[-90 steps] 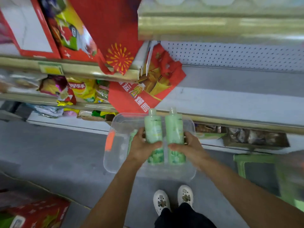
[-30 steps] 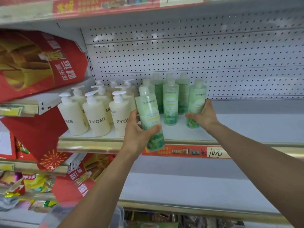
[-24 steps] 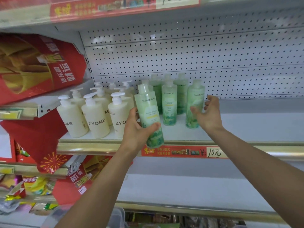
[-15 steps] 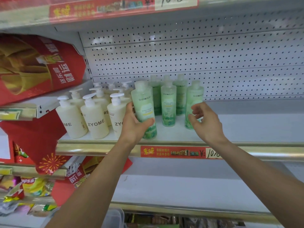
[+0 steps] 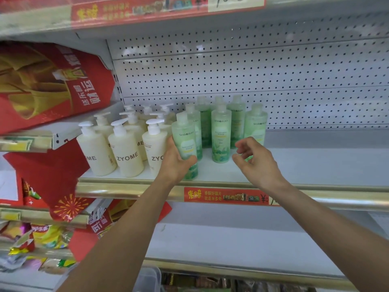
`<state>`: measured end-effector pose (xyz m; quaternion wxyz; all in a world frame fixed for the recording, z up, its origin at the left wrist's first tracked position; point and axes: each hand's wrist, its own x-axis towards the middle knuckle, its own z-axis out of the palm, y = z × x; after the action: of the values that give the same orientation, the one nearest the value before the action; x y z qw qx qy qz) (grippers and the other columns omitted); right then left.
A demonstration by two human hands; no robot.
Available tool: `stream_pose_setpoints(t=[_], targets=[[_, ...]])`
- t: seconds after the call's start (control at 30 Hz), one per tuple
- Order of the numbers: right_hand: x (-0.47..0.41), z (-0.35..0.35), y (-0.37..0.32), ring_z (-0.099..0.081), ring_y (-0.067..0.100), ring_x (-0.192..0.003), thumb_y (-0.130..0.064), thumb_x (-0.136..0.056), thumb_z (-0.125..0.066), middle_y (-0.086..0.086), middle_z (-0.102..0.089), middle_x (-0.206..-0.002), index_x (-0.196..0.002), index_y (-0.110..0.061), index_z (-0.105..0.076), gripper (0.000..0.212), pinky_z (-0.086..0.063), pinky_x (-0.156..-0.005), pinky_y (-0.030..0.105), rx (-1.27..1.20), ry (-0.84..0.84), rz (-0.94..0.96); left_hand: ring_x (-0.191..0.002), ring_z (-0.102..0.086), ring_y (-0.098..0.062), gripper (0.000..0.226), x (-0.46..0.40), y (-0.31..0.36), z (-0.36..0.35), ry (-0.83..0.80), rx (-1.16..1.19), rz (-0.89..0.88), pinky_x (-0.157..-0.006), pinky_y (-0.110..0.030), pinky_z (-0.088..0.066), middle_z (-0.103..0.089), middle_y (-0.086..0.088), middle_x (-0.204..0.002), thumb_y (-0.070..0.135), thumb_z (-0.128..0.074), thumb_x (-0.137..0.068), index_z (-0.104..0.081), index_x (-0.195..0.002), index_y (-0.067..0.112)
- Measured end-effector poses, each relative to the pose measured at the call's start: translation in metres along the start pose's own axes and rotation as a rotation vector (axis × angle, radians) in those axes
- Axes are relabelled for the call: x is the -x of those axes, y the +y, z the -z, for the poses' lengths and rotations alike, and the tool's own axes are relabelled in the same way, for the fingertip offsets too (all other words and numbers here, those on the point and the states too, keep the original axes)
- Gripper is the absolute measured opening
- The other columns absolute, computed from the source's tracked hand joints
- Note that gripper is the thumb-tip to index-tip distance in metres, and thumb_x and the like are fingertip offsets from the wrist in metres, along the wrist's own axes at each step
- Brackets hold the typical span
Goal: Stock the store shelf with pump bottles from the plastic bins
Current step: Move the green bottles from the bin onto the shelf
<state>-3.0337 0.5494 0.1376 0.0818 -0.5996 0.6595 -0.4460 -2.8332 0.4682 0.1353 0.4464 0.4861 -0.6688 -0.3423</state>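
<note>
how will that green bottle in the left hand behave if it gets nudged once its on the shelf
The green bottle is tall and narrow, so it would probably tip rather than slide. It looks like smooth rigid plastic, likely a bit slippery, though the left hand wraps it securely. The cream bottles close beside it might stop a fall leftward.

red promo bags [image 5: 52,85], snack pkts [image 5: 48,234], price strip [image 5: 225,196]

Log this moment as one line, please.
left hand grips green bottle at shelf front | right hand holds nothing
</note>
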Motion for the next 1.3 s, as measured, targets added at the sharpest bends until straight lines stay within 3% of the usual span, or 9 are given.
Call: stream_pose_setpoints(t=[0.13,0.27,0.43,0.53,0.7,0.83,0.97,1.07,1.3], targets=[[0.003,-0.005,-0.007,-0.059,0.006,-0.089,-0.030,-0.089,-0.060,-0.017,-0.057,-0.100,-0.110,-0.030,-0.053,0.022,-0.050,-0.079,0.035,0.046,-0.041,-0.011,-0.089,-0.060,-0.005,0.065,0.000,0.000,0.003,-0.013,-0.052,0.011,-0.076,-0.027,-0.050,-0.058,0.013,-0.101,0.007,-0.074,-0.077,-0.034,-0.124,0.026],[0.010,-0.007,-0.018,-0.058,0.008,-0.098,-0.031,-0.091,-0.058,-0.015,-0.055,-0.114,-0.123,-0.027,-0.049,0.033,-0.045,-0.077,0.033,0.143,-0.097,0.029,-0.111,-0.061,-0.018,0.063,0.009,-0.001,0.011,-0.052,-0.177,0.028,-0.094,-0.036,-0.050,-0.062,-0.001,-0.125,0.022,-0.075,-0.081,-0.042,-0.134,0.014],[0.030,-0.018,-0.038,-0.055,0.016,-0.113,-0.036,-0.092,-0.055,-0.006,-0.049,-0.133,-0.135,-0.025,-0.041,0.047,-0.047,-0.079,0.035,0.392,-0.130,0.155,-0.127,-0.050,-0.015,0.069,0.050,-0.009,0.038,-0.087,-0.340,-0.059,-0.104,-0.034,-0.042,-0.052,0.003,-0.142,0.039,-0.071,-0.085,-0.040,-0.144,0.020],[0.051,-0.035,-0.053,-0.059,0.027,-0.105,-0.034,-0.090,-0.058,0.001,-0.053,-0.128,-0.134,-0.021,-0.047,0.047,-0.046,-0.073,0.036,0.524,-0.102,0.278,-0.124,-0.051,-0.012,0.063,0.081,-0.026,0.064,0.001,-0.447,-0.141,-0.101,-0.037,-0.046,-0.053,0.007,-0.139,0.044,-0.066,-0.087,-0.043,-0.142,0.024],[0.090,-0.080,-0.076,-0.064,0.028,-0.071,-0.032,-0.081,-0.070,0.003,-0.064,-0.098,-0.109,-0.017,-0.064,0.033,-0.036,-0.052,0.027,0.596,-0.139,0.396,-0.101,-0.058,-0.010,0.040,0.117,-0.076,0.118,0.000,-0.581,-0.124,-0.076,-0.029,-0.049,-0.062,0.010,-0.116,0.042,-0.066,-0.087,-0.059,-0.124,0.029],[0.126,-0.136,-0.097,-0.066,0.027,-0.078,-0.032,-0.080,-0.070,0.002,-0.065,-0.101,-0.107,-0.017,-0.066,0.032,-0.047,-0.056,0.030,0.527,-0.283,0.369,-0.101,-0.063,-0.018,0.037,0.144,-0.137,0.172,-0.050,-0.572,0.030,-0.080,-0.034,-0.052,-0.067,0.002,-0.113,0.034,-0.071,-0.085,-0.065,-0.118,0.019],[0.165,-0.200,-0.112,-0.053,0.011,-0.112,-0.042,-0.095,-0.050,-0.014,-0.049,-0.127,-0.127,-0.031,-0.050,0.034,-0.045,-0.079,0.031,0.365,-0.556,0.168,-0.098,-0.063,-0.016,0.037,0.171,-0.199,0.218,-0.098,-0.537,0.217,-0.079,-0.030,-0.049,-0.068,0.001,-0.110,0.031,-0.072,-0.086,-0.065,-0.118,0.015],[0.193,-0.260,-0.111,-0.055,0.010,-0.113,-0.042,-0.092,-0.053,-0.014,-0.051,-0.126,-0.124,-0.030,-0.051,0.034,-0.047,-0.086,0.032,0.214,-0.708,-0.028,-0.092,-0.061,-0.011,0.034,0.187,-0.255,0.243,-0.177,-0.536,0.410,-0.079,-0.026,-0.046,-0.066,0.007,-0.103,0.035,-0.069,-0.087,-0.065,-0.116,0.019],[0.256,-0.386,-0.064,-0.057,0.016,-0.112,-0.037,-0.090,-0.061,-0.003,-0.056,-0.128,-0.124,-0.019,-0.052,0.039,-0.044,-0.091,0.026,0.141,-0.993,-0.469,-0.100,-0.067,-0.020,0.039,0.221,-0.384,0.260,-0.328,-0.487,0.781,-0.092,-0.030,-0.047,-0.068,0.001,-0.116,0.038,-0.068,-0.087,-0.063,-0.121,0.018]])
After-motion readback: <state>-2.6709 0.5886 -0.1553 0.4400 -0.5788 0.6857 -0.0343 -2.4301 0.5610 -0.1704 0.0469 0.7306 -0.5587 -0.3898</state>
